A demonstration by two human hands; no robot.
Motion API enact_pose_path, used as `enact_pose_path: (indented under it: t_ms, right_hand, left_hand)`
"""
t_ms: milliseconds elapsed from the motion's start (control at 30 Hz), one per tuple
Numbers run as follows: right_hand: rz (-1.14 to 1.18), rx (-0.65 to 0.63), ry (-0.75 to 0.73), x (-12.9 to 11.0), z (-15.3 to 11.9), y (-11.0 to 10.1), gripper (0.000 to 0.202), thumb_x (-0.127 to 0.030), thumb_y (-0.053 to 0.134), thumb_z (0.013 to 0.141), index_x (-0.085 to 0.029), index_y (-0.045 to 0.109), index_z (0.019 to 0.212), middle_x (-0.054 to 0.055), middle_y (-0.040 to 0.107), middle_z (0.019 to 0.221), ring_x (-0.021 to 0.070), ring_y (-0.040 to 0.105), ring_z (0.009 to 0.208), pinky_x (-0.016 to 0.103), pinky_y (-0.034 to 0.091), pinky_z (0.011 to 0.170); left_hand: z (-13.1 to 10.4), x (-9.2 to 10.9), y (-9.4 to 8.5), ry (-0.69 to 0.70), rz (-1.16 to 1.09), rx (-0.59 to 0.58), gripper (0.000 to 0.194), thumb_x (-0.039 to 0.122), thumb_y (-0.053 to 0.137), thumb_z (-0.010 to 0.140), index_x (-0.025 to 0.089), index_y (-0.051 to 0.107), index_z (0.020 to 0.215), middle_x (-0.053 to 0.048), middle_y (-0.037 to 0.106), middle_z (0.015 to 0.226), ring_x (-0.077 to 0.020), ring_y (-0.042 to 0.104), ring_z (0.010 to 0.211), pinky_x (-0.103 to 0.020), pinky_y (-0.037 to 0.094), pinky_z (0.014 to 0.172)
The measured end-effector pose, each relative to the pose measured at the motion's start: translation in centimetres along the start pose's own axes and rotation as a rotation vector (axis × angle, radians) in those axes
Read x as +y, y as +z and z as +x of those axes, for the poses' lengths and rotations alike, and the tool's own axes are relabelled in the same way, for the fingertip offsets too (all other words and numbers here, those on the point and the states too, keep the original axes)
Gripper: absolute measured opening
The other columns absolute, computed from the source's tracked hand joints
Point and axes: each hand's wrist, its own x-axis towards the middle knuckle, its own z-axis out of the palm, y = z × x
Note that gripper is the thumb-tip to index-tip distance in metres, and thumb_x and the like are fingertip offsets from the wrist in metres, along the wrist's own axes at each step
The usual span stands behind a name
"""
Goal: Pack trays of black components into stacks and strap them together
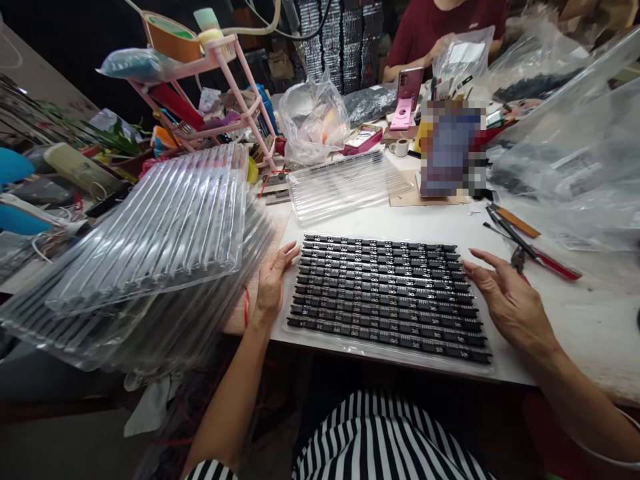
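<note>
A clear plastic tray [350, 348] lies flat on the white table in front of me, near its front edge. Its rows are filled with black strip-like parts [383, 293] that carry small white markings and rows of pins; their exact kind I cannot make out. At the tray's left edge is my left hand [273, 277], fingers stretched toward the far corner. My right hand [507, 297] is at the opposite edge, open, with the index finger extended and the thumb beside the tray. Neither hand has its fingers wrapped round the tray.
Stacked clear trays [165, 233] rise at the left. Behind the filled tray lies another clear tray [345, 187]. Pliers [519, 260] and a red-handled tool [557, 265] lie at the right, near plastic bags [565, 167]. A pink rack [240, 100] stands behind; a person [450, 33] sits opposite.
</note>
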Motion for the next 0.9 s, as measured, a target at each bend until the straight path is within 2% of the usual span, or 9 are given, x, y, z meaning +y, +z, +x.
enact_pose_path:
  t_ms: [167,300,467,567,633,733,800,900]
  right_hand:
    - [-0.008,-0.054,-0.018,0.2,0.6,0.1,0.056,-0.058,0.046,0.087,-0.025,0.048,0.133,0.009,0.065,0.118,0.0282,0.058,0.112,0.048,0.044,0.099]
    - [-0.078,-0.025,-0.029,0.7,0.9,-0.9,0.059,-0.057,0.046,0.087,-0.021,0.046,0.133,0.012,0.067,0.111,0.0265,0.062,0.106,0.046,0.045,0.096]
    - [-0.298,0.15,-0.047,2.5,-0.4,-4.1,0.057,-0.053,0.052,0.084,-0.017,0.053,0.128,0.016,0.066,0.112,0.0298,0.063,0.102,0.048,0.049,0.088]
    - [-0.237,0.274,-0.008,2.9,-2.1,-5.0,0.048,-0.049,0.052,0.085,-0.02,0.056,0.123,0.013,0.065,0.112,0.0282,0.062,0.101,0.042,0.053,0.077]
    - [-0.121,0.308,-0.013,2.4,-3.2,-4.6,0.041,-0.046,0.05,0.087,-0.021,0.057,0.119,0.011,0.066,0.111,0.0256,0.062,0.101,0.036,0.054,0.07]
    - [0.01,0.236,-0.07,1.5,-4.0,-2.9,0.035,-0.04,0.048,0.089,-0.021,0.058,0.116,0.01,0.065,0.112,0.0233,0.061,0.101,0.035,0.054,0.074]
    - [0.038,0.177,-0.108,1.1,-4.1,-1.7,0.033,-0.037,0.047,0.09,-0.02,0.057,0.117,0.01,0.064,0.112,0.0223,0.06,0.101,0.039,0.052,0.083]
    - [-0.061,0.139,-0.172,1.2,-3.9,-0.5,0.032,-0.033,0.047,0.091,-0.02,0.057,0.118,0.01,0.064,0.111,0.0226,0.059,0.101,0.045,0.045,0.093]
  left_hand:
    - [0.6,-0.2,0.4,0.008,0.27,-0.016,0.049,0.049,0.051,0.087,0.013,0.061,0.118,-0.012,0.062,0.123,-0.0231,0.055,0.118,-0.035,0.037,0.105]
    - [0.1,0.3,0.6,-0.029,0.42,0.017,0.053,0.049,0.055,0.084,0.014,0.057,0.124,-0.011,0.061,0.125,-0.0235,0.056,0.117,-0.036,0.039,0.105]
    - [-3.7,0.8,-1.5,-0.07,0.595,-0.029,0.057,0.052,0.057,0.082,0.018,0.055,0.127,-0.01,0.063,0.122,-0.0256,0.053,0.12,-0.039,0.037,0.107]
    - [-6.8,0.5,-3.2,-0.066,0.657,-0.086,0.059,0.053,0.055,0.082,0.023,0.049,0.133,-0.009,0.061,0.126,-0.0264,0.048,0.126,-0.043,0.031,0.11]
    - [-8.4,0.1,-3.8,-0.019,0.74,-0.15,0.069,0.053,0.058,0.08,0.025,0.039,0.14,-0.008,0.051,0.137,-0.0276,0.04,0.132,-0.046,0.026,0.113]
    - [-9.5,-0.7,-3.8,0.105,0.901,-0.22,0.088,0.055,0.063,0.075,0.027,0.021,0.147,-0.009,0.031,0.151,-0.0303,0.028,0.138,-0.05,0.02,0.114]
    - [-9.6,-1.1,-3.4,0.168,0.985,-0.226,0.092,0.056,0.062,0.075,0.027,0.015,0.149,-0.01,0.028,0.152,-0.0311,0.026,0.139,-0.053,0.019,0.114]
    - [-9.4,-1.5,-2.9,0.197,1.062,-0.226,0.087,0.055,0.057,0.08,0.026,0.012,0.149,-0.012,0.03,0.151,-0.0307,0.027,0.139,-0.054,0.018,0.113]
